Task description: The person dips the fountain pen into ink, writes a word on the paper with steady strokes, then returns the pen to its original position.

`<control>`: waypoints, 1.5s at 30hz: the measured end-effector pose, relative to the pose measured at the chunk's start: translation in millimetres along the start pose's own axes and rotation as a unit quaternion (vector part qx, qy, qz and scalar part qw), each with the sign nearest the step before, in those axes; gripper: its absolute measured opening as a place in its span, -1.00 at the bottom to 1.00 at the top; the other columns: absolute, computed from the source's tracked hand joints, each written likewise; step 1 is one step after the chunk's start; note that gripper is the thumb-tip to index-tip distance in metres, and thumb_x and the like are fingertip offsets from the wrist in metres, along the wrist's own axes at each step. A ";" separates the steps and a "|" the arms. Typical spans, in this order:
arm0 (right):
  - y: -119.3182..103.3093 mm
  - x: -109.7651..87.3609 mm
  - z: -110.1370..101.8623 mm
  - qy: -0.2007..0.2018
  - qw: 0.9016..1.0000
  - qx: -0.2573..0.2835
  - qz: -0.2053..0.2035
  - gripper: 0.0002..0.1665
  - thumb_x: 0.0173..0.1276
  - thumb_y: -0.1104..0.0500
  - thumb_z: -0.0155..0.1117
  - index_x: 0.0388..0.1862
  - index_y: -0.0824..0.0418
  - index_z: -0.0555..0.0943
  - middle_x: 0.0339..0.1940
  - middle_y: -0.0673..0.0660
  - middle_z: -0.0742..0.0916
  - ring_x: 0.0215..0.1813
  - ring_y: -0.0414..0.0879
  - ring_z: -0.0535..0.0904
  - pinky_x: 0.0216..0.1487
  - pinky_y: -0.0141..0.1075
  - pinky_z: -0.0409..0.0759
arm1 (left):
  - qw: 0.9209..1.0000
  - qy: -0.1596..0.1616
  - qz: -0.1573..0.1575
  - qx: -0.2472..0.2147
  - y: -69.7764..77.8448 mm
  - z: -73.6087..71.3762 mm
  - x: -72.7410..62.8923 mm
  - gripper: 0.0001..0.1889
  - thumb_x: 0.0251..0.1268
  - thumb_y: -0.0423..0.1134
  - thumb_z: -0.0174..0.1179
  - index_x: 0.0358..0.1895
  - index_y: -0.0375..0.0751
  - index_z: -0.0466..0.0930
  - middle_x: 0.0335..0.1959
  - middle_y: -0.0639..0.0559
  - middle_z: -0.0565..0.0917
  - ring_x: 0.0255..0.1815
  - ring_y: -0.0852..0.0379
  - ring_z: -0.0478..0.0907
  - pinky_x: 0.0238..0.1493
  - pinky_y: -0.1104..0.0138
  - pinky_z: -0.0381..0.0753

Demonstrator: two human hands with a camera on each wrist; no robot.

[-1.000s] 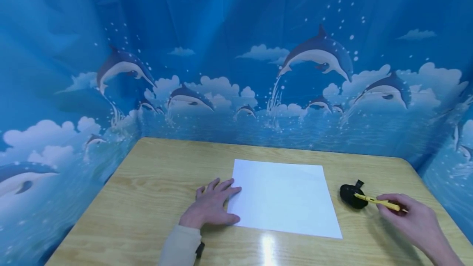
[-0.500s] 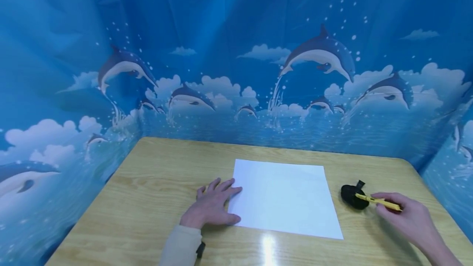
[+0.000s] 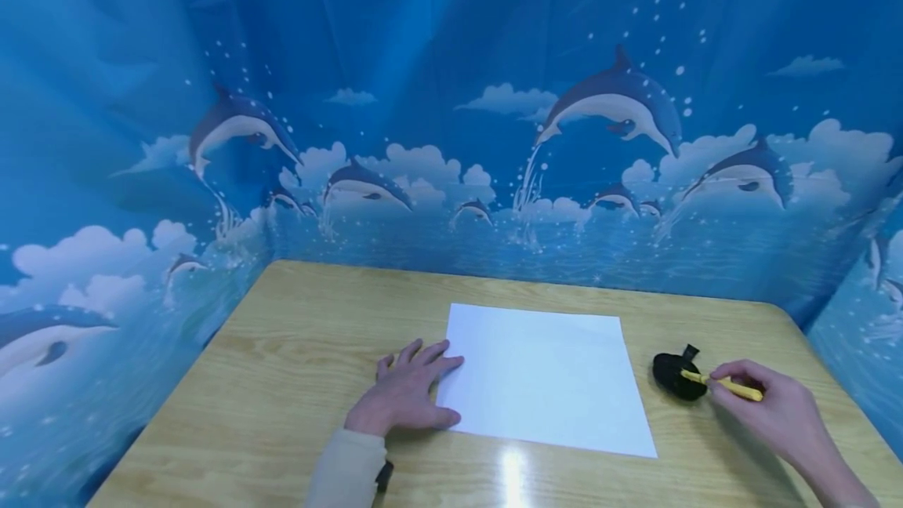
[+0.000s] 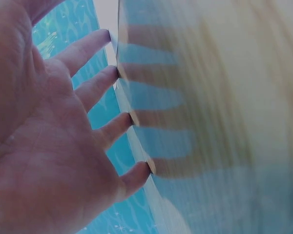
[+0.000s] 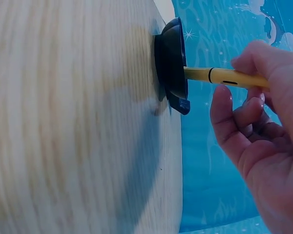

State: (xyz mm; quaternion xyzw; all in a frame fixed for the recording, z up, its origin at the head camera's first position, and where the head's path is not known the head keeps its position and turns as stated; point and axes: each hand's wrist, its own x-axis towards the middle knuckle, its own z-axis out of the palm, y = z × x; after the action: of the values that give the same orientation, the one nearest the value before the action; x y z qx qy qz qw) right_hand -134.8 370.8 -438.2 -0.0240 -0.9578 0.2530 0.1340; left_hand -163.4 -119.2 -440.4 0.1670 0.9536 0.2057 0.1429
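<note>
A yellow pen (image 3: 742,391) is pinched between the thumb and fingers of my right hand (image 3: 772,406). Its front end reaches into a small black round dish (image 3: 673,375) with a short tab, right of the paper. The right wrist view shows the pen (image 5: 234,78) crossing the rim of the dish (image 5: 170,61); its tip is hidden inside. At the left edge of a blank white sheet of paper (image 3: 539,379), my left hand (image 3: 404,398) rests with fingers spread. Thumb and index fingertip lie on the sheet, while the other fingers touch the table or the sheet's edge.
The wooden table (image 3: 303,335) has a glossy top with a bright reflection below the paper. A blue curtain (image 3: 395,85) printed with dolphins and clouds hangs behind it and along both sides.
My right fingers have shifted slightly along the pen toward the dish, and the pen's front end remains at it. My left hand and the paper stay put, while the head view drifts a little.
</note>
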 end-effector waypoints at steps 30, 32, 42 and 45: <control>8.8 14.3 1.8 -0.104 0.994 0.013 0.001 -0.67 0.41 -0.10 0.37 -0.03 0.07 0.77 -0.01 0.25 0.81 -0.17 -0.79 0.27 -0.26 -0.47 0.43 | 1.000 0.003 0.006 -0.005 0.0 -0.4 0.0 -0.14 0.03 0.21 0.39 0.50 0.21 0.39 0.65 0.07 0.22 0.66 -0.31 0.02 0.47 -0.48 0.02; 7.1 15.1 3.0 -0.096 0.995 0.019 -0.002 -0.69 0.39 -0.11 0.40 -0.09 0.07 0.77 -0.08 0.20 0.83 -0.21 -0.76 0.34 -0.30 -0.49 0.47 | 1.000 0.003 0.006 -0.006 0.1 -0.6 0.0 -0.14 0.03 0.21 0.40 0.50 0.20 0.39 0.65 0.07 0.22 0.66 -0.31 0.02 0.47 -0.48 0.02; 4.6 16.5 12.1 -0.066 0.997 0.027 -0.018 -0.80 0.32 -0.03 0.48 -0.29 0.04 0.68 -0.40 -0.09 0.77 -0.40 -0.46 0.52 -0.44 -0.42 0.42 | 1.000 -0.001 0.002 -0.005 0.8 -1.0 0.7 -0.14 0.02 0.21 0.40 0.50 0.21 0.39 0.65 0.09 0.22 0.66 -0.31 0.02 0.47 -0.48 0.02; 4.7 18.4 12.7 -0.068 0.997 0.024 -0.023 -0.84 0.31 0.04 0.49 -0.28 0.06 0.69 -0.36 -0.04 0.78 -0.39 -0.49 0.50 -0.43 -0.43 0.44 | 1.000 0.002 0.001 -0.005 0.8 -1.1 1.2 -0.14 0.00 0.21 0.41 0.48 0.21 0.41 0.64 0.08 0.23 0.66 -0.31 0.03 0.47 -0.49 0.02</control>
State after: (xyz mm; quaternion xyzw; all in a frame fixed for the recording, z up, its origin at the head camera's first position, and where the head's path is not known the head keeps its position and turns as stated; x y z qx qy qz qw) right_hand -156.1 370.9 -446.7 0.0185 -0.9587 0.2738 0.0749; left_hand -164.6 -118.4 -439.4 0.1670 0.9525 0.2113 0.1421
